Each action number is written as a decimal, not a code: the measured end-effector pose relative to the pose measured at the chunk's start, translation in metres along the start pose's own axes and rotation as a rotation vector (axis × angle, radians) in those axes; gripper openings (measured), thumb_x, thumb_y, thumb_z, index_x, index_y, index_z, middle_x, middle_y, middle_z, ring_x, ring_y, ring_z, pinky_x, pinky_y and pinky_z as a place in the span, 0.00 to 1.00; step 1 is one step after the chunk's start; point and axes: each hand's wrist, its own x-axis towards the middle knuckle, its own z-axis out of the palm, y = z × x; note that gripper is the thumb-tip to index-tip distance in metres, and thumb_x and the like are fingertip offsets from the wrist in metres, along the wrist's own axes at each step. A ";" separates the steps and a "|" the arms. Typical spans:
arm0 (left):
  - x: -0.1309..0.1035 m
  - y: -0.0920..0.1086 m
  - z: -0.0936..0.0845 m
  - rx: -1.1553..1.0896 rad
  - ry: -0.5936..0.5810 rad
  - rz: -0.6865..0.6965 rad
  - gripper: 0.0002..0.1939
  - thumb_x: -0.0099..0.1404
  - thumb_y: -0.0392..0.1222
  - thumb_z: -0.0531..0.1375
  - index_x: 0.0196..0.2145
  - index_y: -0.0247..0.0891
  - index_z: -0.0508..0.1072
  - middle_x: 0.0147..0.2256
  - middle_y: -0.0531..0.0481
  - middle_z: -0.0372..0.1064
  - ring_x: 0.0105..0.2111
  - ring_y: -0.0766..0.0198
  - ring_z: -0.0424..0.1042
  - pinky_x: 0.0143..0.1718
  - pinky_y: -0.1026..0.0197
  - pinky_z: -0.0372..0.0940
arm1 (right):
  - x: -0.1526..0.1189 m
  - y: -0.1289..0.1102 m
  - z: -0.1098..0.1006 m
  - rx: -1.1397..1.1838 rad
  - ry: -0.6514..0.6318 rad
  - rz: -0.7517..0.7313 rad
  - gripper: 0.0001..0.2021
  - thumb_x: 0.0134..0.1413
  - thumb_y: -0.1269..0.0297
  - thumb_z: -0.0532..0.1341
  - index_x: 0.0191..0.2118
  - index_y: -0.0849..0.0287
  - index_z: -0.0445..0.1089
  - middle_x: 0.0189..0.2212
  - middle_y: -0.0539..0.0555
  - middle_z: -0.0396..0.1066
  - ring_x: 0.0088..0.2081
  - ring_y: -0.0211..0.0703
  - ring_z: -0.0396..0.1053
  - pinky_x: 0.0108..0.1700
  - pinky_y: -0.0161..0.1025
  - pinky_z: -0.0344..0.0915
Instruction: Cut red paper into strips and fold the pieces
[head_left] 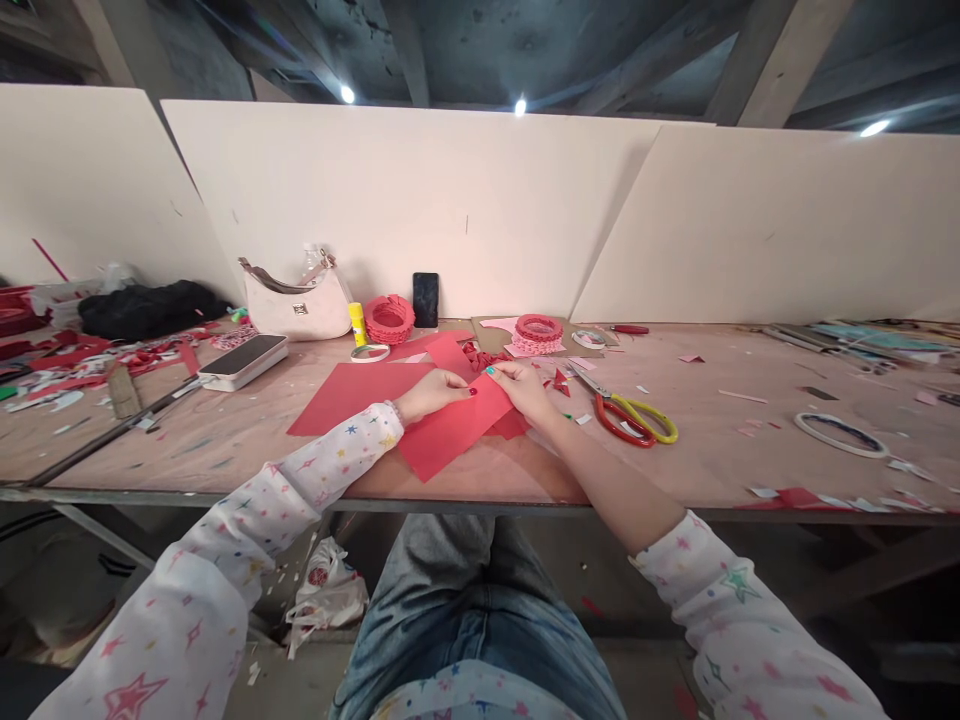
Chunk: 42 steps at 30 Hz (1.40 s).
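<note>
Two hands of yours are closed on one red sheet (450, 432): your left hand (433, 393) pinches it near its upper edge, and your right hand (523, 390) grips its upper right part, thumb on top. The sheet is tilted in front of you, over the near side of the table (697, 385). Closest in your way is a second, larger red piece (352, 395), lying flat beside your left hand and partly under the held sheet, with more red paper just behind your fingers. One pair of scissors (637, 418), one handle red and one yellow, lies to the right of your right hand. Behind your hands stand two red ring stacks (389, 320), one glue stick (357, 324), upright, and one black phone (426, 300) leaning against the pale boards (405, 200), of which three panels show. Further left you have one pale handbag (298, 310), one white case (246, 362) with a dark top, and one dark cloth bundle (154, 308) among red scraps too jumbled to count. Three rounds lie about: one pale ring (370, 353) by the glue stick, one disc-like roll (589, 340) behind the scissors, one white ring (841, 436) far right.
</note>
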 end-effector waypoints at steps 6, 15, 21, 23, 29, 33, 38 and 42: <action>0.004 -0.006 -0.004 0.046 0.039 0.025 0.18 0.50 0.53 0.60 0.23 0.32 0.71 0.21 0.52 0.65 0.22 0.68 0.60 0.23 0.66 0.53 | 0.000 -0.002 -0.001 -0.073 -0.010 -0.034 0.10 0.47 0.64 0.52 0.29 0.61 0.70 0.33 0.55 0.72 0.34 0.42 0.66 0.37 0.38 0.61; 0.009 -0.013 -0.014 0.132 0.111 0.043 0.17 0.50 0.52 0.60 0.24 0.33 0.72 0.22 0.52 0.65 0.25 0.65 0.62 0.24 0.65 0.53 | 0.001 0.001 -0.005 -0.076 -0.098 0.062 0.10 0.46 0.61 0.54 0.25 0.61 0.68 0.23 0.51 0.68 0.23 0.36 0.60 0.27 0.35 0.57; 0.013 -0.018 -0.019 0.189 0.118 0.063 0.15 0.51 0.51 0.59 0.21 0.34 0.71 0.20 0.52 0.62 0.24 0.65 0.61 0.23 0.64 0.52 | 0.007 0.010 -0.005 -0.122 -0.053 0.004 0.11 0.43 0.59 0.56 0.21 0.61 0.66 0.21 0.50 0.67 0.25 0.37 0.61 0.28 0.35 0.57; 0.013 -0.019 -0.020 0.211 0.086 0.080 0.16 0.51 0.51 0.59 0.19 0.35 0.68 0.19 0.53 0.59 0.22 0.66 0.59 0.22 0.64 0.50 | 0.008 0.011 -0.005 -0.149 -0.068 0.010 0.10 0.43 0.60 0.56 0.22 0.61 0.67 0.21 0.51 0.68 0.25 0.38 0.62 0.27 0.35 0.58; 0.017 -0.029 -0.019 0.344 -0.039 0.114 0.19 0.54 0.51 0.55 0.15 0.35 0.61 0.16 0.55 0.53 0.18 0.69 0.53 0.21 0.64 0.46 | 0.008 0.012 -0.010 -0.290 -0.225 0.013 0.04 0.40 0.67 0.60 0.27 0.59 0.71 0.25 0.53 0.72 0.25 0.40 0.65 0.27 0.36 0.59; 0.018 -0.038 -0.013 0.459 -0.006 0.143 0.14 0.55 0.45 0.53 0.17 0.35 0.63 0.18 0.53 0.59 0.20 0.67 0.58 0.23 0.64 0.50 | 0.008 0.007 -0.017 -0.523 -0.331 -0.025 0.07 0.40 0.71 0.60 0.30 0.56 0.72 0.30 0.54 0.73 0.28 0.45 0.67 0.30 0.39 0.60; 0.017 -0.043 -0.007 0.642 0.044 0.162 0.08 0.56 0.42 0.53 0.24 0.36 0.67 0.24 0.50 0.65 0.24 0.63 0.63 0.26 0.63 0.55 | -0.005 -0.001 -0.038 -0.911 -0.361 -0.047 0.12 0.45 0.67 0.59 0.38 0.56 0.71 0.36 0.60 0.72 0.35 0.55 0.68 0.35 0.44 0.59; 0.016 -0.043 -0.005 0.753 0.066 0.236 0.16 0.56 0.40 0.54 0.42 0.34 0.68 0.41 0.41 0.65 0.40 0.55 0.64 0.40 0.58 0.59 | -0.018 0.011 -0.052 -0.990 -0.345 -0.030 0.25 0.43 0.65 0.62 0.52 0.53 0.64 0.36 0.61 0.73 0.39 0.57 0.67 0.41 0.47 0.57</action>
